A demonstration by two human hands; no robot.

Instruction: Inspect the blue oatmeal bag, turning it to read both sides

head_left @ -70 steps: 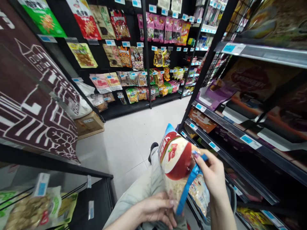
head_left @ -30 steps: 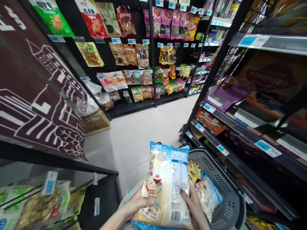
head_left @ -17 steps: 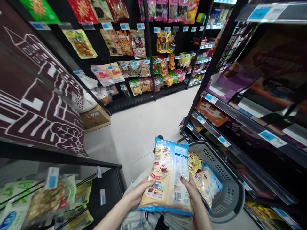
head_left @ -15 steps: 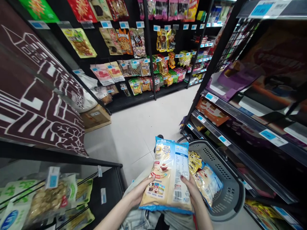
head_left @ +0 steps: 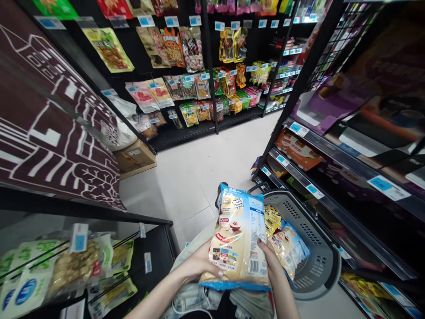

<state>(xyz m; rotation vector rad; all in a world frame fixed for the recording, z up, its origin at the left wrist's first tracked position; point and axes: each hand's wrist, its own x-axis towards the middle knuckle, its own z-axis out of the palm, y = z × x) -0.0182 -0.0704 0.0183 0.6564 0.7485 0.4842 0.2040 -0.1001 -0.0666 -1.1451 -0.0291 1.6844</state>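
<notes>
Between my two hands is a large blue and cream food bag, its printed back with a barcode and text panels facing up toward me. My left hand grips the lower left edge, thumb lying on the front of the bag. On the right edge, my right hand holds it with the thumb against the text panel. The fingers behind the bag are hidden. Just to the right a grey shopping basket stands on the floor, holding a similar blue and cream bag and yellow packets.
Dark shelves with boxed goods rise close on the right. Across the aisle floor stands a rack of hanging snack bags. A cardboard box sits at left, behind a low rack with bagged dried food.
My left hand has shifted lower on the bag's left edge, its thumb now near the bottom pictures. The bag has moved slightly right and tilted a little. The view has shifted slightly.
</notes>
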